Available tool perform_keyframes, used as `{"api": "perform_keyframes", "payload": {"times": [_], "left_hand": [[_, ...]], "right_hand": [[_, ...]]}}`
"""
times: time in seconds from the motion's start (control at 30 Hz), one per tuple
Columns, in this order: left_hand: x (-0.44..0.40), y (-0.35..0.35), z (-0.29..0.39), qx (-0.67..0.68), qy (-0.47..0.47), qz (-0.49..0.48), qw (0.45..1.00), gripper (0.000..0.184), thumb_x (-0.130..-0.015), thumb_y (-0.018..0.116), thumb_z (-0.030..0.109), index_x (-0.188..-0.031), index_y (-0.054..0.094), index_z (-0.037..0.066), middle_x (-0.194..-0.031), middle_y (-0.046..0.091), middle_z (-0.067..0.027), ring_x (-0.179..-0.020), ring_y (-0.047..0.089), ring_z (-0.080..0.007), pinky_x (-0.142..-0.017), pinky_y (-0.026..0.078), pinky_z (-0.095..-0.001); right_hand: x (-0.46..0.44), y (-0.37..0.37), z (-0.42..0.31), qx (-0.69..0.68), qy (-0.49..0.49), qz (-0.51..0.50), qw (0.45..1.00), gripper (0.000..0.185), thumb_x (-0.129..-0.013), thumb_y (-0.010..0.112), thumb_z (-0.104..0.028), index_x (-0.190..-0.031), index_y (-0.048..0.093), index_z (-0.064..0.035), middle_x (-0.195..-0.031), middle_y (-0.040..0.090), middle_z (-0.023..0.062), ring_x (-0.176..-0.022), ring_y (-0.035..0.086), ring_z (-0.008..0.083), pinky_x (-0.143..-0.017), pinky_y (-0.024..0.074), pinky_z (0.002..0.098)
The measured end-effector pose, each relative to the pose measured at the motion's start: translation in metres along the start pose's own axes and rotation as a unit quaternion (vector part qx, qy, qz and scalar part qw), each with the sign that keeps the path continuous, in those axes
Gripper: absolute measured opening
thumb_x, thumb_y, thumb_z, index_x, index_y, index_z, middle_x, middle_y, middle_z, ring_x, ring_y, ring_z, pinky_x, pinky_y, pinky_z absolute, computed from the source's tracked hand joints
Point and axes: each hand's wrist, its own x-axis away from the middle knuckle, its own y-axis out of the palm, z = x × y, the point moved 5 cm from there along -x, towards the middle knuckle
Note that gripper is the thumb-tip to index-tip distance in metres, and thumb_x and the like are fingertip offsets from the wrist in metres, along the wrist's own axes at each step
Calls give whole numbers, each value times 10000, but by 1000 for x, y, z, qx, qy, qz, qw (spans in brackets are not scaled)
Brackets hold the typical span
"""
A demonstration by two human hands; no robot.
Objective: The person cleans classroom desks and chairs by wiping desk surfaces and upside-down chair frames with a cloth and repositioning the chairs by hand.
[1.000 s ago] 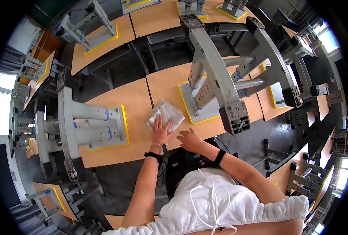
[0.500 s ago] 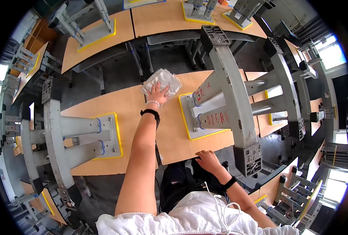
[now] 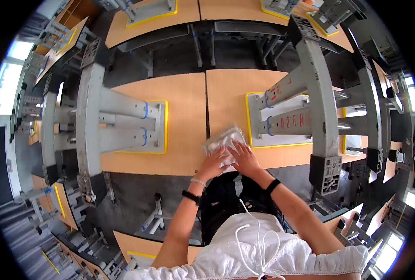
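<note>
A whitish, folded cloth (image 3: pixel 223 139) lies at the near edge of the wooden desktops (image 3: pixel 184 156), by the seam between them. On its left part rests my left hand (image 3: pixel 210 164), palm down with the fingers apart. My right hand (image 3: pixel 245 161) lies on the cloth's right side, its fingers also spread. Both sets of fingertips touch the cloth and nearly meet; whether any fingers pinch it underneath is hidden.
Upturned grey stools stand on both desktops, one left (image 3: pixel 91 116) and one right (image 3: pixel 319 102), their yellow-edged seats down. More desks with upturned stools (image 3: pixel 151 11) stand ahead and at both sides. Dark floor (image 3: pixel 137 191) shows below the near edge.
My left hand has drawn the cloth from the far side of the desktops back to the near edge. My right hand has moved from the desk edge onto the cloth. The view has shifted.
</note>
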Motion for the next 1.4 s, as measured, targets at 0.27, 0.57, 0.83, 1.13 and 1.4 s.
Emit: {"api": "perform_keyframes", "payload": {"times": [0.27,0.57,0.83,1.13,1.4], "left_hand": [[175,-23,-126,380,-449,300,751,494,-843,484,470,-934,569,-8,-799,618,-120,-727,602,-190,-645,479,-302],[150,-13,-143,596,-364,569,434,597,-829,472,538,-1148,482,33,-1103,533,-98,-978,510,-206,-847,409,-309],[101,45,-135,659,-346,503,439,532,-849,438,515,-1238,416,153,-1208,486,-11,-1104,440,-215,-932,343,-403],[86,34,-128,623,-420,457,476,555,-833,417,532,-1205,450,122,-1203,503,-20,-1111,439,-223,-908,345,-410],[74,41,-133,636,-418,443,475,533,-828,431,490,-1196,453,105,-1204,500,-41,-1126,430,-237,-900,354,-442]], "right_hand": [[8,30,-3,87,-34,-23,995,730,-713,633,-360,-1336,298,-178,-1416,189,110,-1278,245,289,-1004,253,471],[77,12,50,38,-64,-67,995,685,-734,611,-320,-1336,304,-208,-1423,198,68,-1284,250,258,-1018,253,461],[106,17,80,-17,-52,40,998,678,-701,626,-276,-1316,348,-217,-1380,291,83,-1227,336,280,-1023,231,492],[110,81,117,-568,22,71,820,458,-699,566,-274,-1129,533,-120,-1309,401,64,-1212,349,234,-1047,210,456],[112,48,103,-58,-66,125,988,409,-690,574,-244,-1069,551,-92,-1275,422,80,-1182,377,236,-1031,237,466]]}}
